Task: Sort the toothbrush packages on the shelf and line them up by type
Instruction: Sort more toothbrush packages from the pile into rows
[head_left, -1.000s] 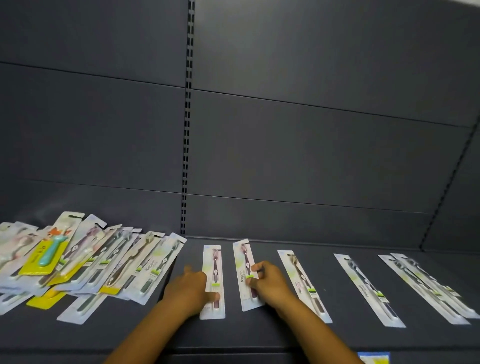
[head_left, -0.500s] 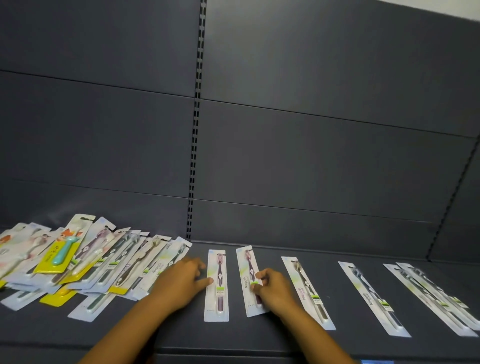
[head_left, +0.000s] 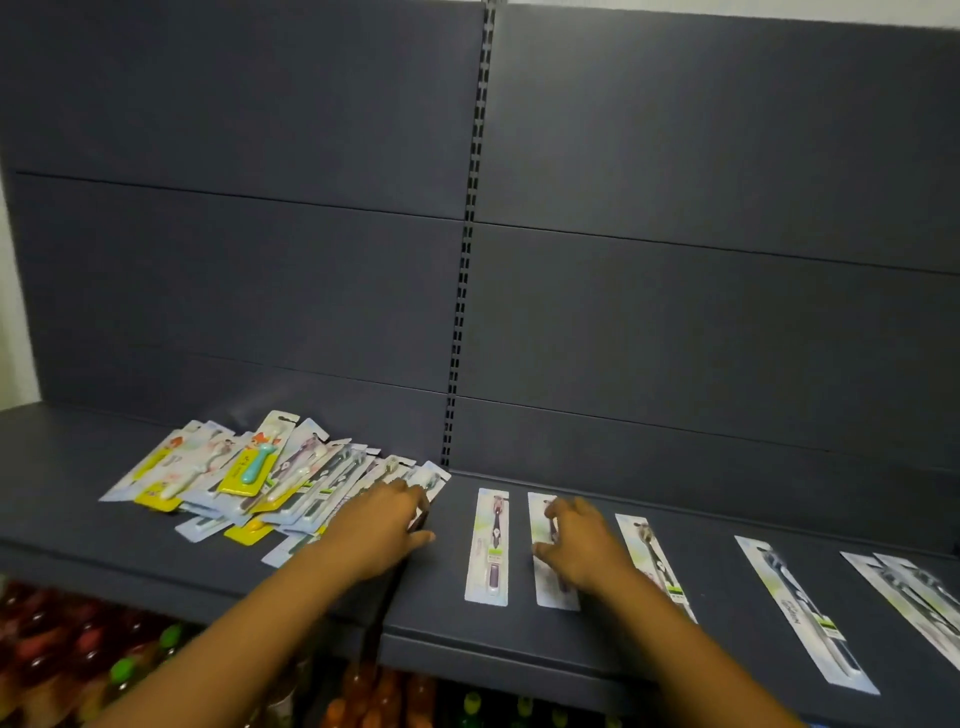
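Observation:
A loose pile of toothbrush packages lies on the left part of the dark shelf; some have yellow cards, others white. To its right, single white packages lie in a row: the first package, the second package, the third package and the fourth package. Two overlapping packages lie at the far right. My left hand rests with spread fingers on the pile's right edge. My right hand presses on the second package and hides most of it.
The shelf's grey back panel with a slotted upright rises behind. Below the front edge stand bottles with red, orange and green tops. A white wall shows at the far left.
My left hand has moved left, off the first lined-up package and onto the pile's right edge. My right hand has stayed on the second package. The view has shifted.

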